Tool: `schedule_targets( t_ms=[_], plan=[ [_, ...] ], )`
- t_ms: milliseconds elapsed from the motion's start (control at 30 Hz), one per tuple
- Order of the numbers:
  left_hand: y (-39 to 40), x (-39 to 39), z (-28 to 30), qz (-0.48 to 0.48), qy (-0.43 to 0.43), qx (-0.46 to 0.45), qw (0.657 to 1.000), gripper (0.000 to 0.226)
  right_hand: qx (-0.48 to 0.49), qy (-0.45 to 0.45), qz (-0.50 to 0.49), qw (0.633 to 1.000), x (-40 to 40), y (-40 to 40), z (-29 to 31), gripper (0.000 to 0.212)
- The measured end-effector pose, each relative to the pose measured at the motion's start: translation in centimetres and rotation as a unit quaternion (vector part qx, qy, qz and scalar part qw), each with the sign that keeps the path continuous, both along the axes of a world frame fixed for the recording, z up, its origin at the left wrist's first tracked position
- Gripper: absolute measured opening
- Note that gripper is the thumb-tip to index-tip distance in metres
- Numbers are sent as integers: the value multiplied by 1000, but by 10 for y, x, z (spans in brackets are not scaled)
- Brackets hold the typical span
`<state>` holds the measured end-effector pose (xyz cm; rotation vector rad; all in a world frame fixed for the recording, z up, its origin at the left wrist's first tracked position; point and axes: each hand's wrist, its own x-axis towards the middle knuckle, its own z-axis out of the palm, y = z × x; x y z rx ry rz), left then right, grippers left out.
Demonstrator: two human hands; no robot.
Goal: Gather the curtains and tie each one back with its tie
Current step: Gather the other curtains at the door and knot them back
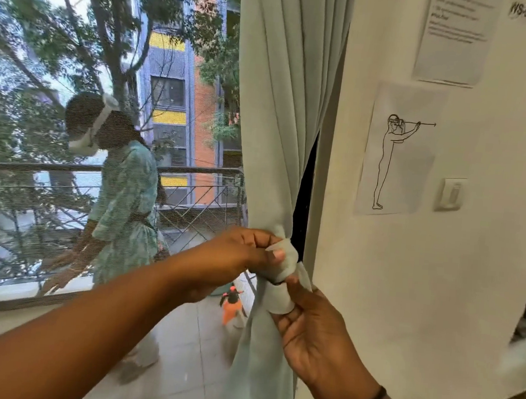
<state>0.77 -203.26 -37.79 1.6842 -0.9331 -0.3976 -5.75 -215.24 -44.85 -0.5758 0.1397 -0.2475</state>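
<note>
A pale grey-green curtain (282, 105) hangs gathered beside the white wall, bunched tight at waist height. A tie of the same pale cloth (282, 293) wraps the bunch. My left hand (244, 251) pinches the upper end of the tie against the gathered cloth. Just below it, my right hand (310, 330) grips the lower, hanging end of the tie between thumb and fingers. Below the hands the curtain falls loose to the floor. Whether the tie is knotted is hidden by my fingers.
A white wall (438, 294) with taped paper sheets and a light switch (451, 194) stands right of the curtain. Left is a mesh-screened window (66, 182); a person in a patterned dress and headset is seen on it. An orange spray bottle (231, 308) stands on the tiled floor.
</note>
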Motion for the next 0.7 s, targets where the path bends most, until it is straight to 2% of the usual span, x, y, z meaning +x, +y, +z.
schedule_targets(
  t_ms=[133,233,433,567,700],
  plan=[
    [-9,-2,-18,15,54,-42,998,39,13,1,-2,1000,-1,-8,-4,50],
    [-17,-4,-26,25,68,-56,996,46,50,0,8,999,-3,-13,-7,52],
    [-30,-9,-31,28,92,-92,991,31,72,-4,30,997,-6,-18,-13,49],
    [-38,-13,-30,43,117,-115,986,32,49,-5,1,999,-7,-19,-15,35],
    [-36,-18,-27,44,76,-67,994,27,6,5,-36,999,-8,-18,-13,26]
  ],
)
